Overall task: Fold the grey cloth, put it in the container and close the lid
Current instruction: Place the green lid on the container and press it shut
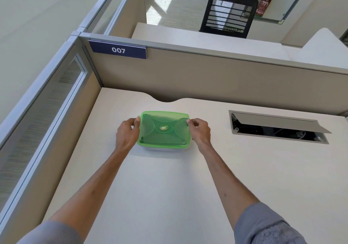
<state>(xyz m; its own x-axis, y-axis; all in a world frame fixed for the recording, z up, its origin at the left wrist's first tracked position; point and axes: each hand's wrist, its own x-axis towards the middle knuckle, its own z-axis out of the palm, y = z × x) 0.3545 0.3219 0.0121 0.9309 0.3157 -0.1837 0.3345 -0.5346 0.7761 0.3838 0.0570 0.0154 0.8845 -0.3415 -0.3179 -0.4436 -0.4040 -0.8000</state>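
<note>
A rectangular container sits on the desk with its translucent green lid (164, 129) lying flat on top; only a sliver of the clear container wall (160, 148) shows under the near edge. My left hand (127, 132) grips the lid's left edge, thumb on the far left corner. My right hand (199, 131) grips the right edge, thumb at the far right corner. The grey cloth is not visible; I cannot tell whether it is inside.
The pale desk (169, 183) is enclosed by beige cubicle partitions (207, 78) at the back and left. An open cable hatch (278, 129) with a raised flap lies to the right of the container. A black mesh chair (227, 14) stands beyond the partition.
</note>
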